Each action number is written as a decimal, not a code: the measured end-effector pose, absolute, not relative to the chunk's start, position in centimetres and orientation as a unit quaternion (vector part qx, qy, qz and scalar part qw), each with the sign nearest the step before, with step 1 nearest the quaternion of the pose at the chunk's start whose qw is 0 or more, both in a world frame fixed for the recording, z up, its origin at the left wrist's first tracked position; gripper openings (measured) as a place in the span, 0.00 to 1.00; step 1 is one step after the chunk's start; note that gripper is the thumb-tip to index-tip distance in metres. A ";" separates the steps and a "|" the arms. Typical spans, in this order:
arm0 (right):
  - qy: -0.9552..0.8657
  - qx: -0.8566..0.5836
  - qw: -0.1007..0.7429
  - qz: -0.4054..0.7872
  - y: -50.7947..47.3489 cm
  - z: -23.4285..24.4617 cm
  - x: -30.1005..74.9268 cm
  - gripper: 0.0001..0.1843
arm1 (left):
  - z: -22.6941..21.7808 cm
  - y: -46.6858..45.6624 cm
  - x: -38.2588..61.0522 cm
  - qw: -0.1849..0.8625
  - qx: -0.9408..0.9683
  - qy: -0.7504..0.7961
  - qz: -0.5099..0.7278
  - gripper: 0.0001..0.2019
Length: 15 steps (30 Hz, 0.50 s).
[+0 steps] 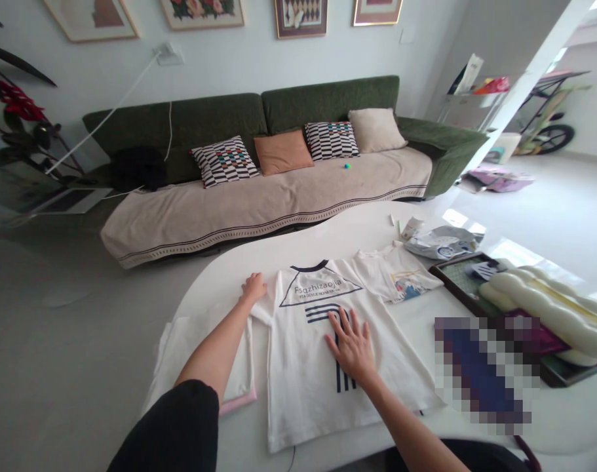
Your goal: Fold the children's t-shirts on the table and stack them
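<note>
A white T-shirt (298, 367) with a dark neckband, dark lettering and navy stripes lies spread on the white table. My right hand (352, 347) rests flat on its front, fingers spread over the stripes. At the sleeve on the left, my left hand (253, 288) has its fingers curled in at the cloth; the fingertips are partly hidden. Beside my left forearm lie folded white clothes (236, 377) with a pink edge showing. Another white T-shirt (401, 278), with a coloured picture print, lies behind the sleeve on the right.
On the right of the table (219, 275) stand a dark-rimmed tray (460, 285) with a puffy cream object (548, 301) on it and a crumpled plastic package (445, 242). A blurred-out dark blue item (485, 373) lies nearer. Beyond the table is a green sofa (219, 118) with cushions.
</note>
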State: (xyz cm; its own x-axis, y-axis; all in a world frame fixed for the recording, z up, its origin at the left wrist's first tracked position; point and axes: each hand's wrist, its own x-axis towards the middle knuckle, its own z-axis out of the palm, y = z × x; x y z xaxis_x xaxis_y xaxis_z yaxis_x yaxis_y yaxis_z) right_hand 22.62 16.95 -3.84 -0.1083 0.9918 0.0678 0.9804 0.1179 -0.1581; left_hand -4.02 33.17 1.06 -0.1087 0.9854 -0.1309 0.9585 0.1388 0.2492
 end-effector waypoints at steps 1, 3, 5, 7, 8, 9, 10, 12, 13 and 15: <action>-0.743 -0.664 0.078 0.035 17.0 -3.8 22.6 0.30 | 1.0 33.7 -4.9 0.147 0.645 0.749 0.043 0.16; -0.742 -0.666 0.076 0.034 17.0 -3.6 22.6 0.30 | 0.9 34.6 -6.3 0.182 0.637 0.748 0.032 0.12; -0.740 -0.667 0.074 0.036 17.0 -3.5 22.5 0.30 | 1.0 35.3 -7.6 0.217 0.629 0.746 0.033 0.10; -0.740 -0.668 0.076 0.035 17.0 -3.5 22.4 0.30 | 1.1 35.6 -8.7 0.242 0.606 0.757 0.040 0.11; -0.740 -0.667 0.078 0.034 17.0 -3.6 22.4 0.30 | 1.1 35.6 -9.2 0.250 0.589 0.767 0.044 0.11; -0.740 -0.667 0.079 0.032 16.9 -3.7 22.4 0.30 | 1.0 35.5 -9.6 0.255 0.571 0.779 0.048 0.11; -0.740 -0.667 0.079 0.030 16.9 -3.8 22.5 0.30 | 0.9 35.3 -10.0 0.260 0.553 0.790 0.052 0.12; -0.741 -0.666 0.076 0.029 17.0 -4.1 22.6 0.30 | 0.8 34.7 -10.3 0.266 0.525 0.806 0.062 0.14; -0.742 -0.666 0.075 0.028 17.1 -4.2 22.7 0.30 | 0.8 34.3 -10.4 0.270 0.516 0.810 0.069 0.15; -0.743 -0.665 0.075 0.026 17.2 -4.0 22.8 0.30 | 1.0 33.6 -10.2 0.281 0.508 0.811 0.081 0.16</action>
